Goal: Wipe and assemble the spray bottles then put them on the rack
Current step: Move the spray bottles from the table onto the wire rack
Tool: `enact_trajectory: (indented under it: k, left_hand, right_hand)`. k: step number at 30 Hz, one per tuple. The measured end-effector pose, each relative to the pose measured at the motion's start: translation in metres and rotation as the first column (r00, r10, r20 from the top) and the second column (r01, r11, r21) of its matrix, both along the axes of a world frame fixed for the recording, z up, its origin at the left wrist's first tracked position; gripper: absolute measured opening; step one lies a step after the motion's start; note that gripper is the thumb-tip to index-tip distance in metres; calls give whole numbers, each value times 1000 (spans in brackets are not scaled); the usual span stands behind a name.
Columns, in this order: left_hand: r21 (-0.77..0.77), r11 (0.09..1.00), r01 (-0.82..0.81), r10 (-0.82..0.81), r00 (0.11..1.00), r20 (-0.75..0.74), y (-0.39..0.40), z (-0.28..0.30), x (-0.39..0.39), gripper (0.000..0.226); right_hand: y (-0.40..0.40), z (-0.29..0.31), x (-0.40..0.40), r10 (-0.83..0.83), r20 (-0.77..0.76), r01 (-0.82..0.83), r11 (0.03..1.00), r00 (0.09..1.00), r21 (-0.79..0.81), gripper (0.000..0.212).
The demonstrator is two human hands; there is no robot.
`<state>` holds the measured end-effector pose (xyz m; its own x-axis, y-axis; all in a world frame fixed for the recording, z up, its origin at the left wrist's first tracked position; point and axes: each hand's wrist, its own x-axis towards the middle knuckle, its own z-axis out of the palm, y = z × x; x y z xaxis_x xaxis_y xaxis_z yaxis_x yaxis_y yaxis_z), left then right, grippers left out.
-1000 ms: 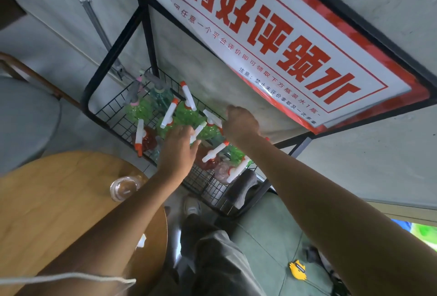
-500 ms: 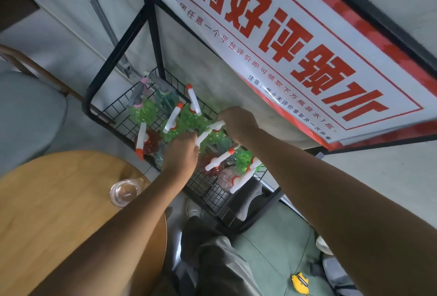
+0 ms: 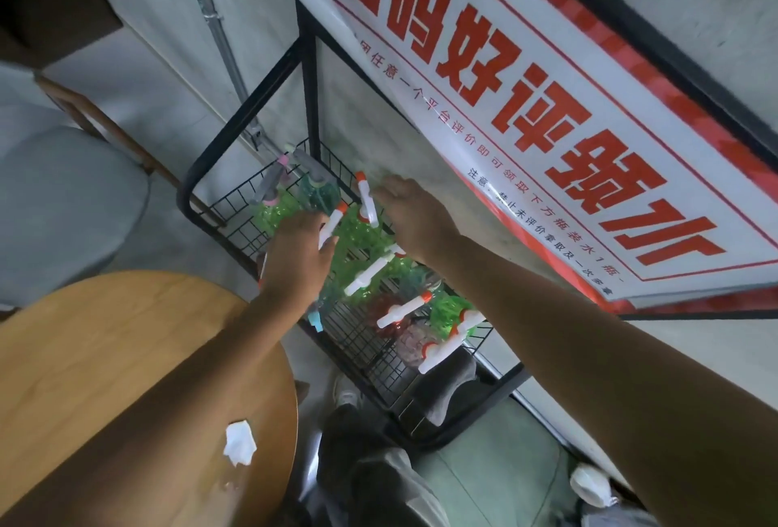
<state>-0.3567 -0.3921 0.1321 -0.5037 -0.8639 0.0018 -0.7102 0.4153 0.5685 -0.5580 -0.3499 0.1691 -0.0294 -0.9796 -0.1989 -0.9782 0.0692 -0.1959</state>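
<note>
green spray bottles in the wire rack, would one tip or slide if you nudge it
Probably tips easily: the green spray bottles stand upright, packed close, with long white nozzles sticking out on top, so they look top-heavy. They seem light, since the clear plastic shows no obvious liquid, though that is hard to tell. The wire rack floor is an open grid, so a base may catch rather than slide.

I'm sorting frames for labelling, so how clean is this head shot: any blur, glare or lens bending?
Head view: the left hand and right hand are softly motion-blurred over the spray bottles; the sign carries a faint sheen yet stays readable; wide-angle distortion swells the forearms and tilts the rack; lighting is dim and even, without hard shadows.
</note>
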Motion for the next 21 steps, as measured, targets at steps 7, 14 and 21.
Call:
enact_trajectory:
  k: [7,14,21]
  left_hand:
    - [153,988,15,-42,984,175,-18,-22,-11,13]
    - [130,991,21,-47,979,198,-19,-25,-7,15]
    - [134,990,33,-54,986,156,-19,-22,-5,17]
  right_hand:
    - [-37,-10,0,309,-336,-272,950,890,153,59]
    - [-46,-22,-2,287,-410,-261,958,866,119,53]
    - [-50,-18,-3,284,-343,-262,959,895,111,46]
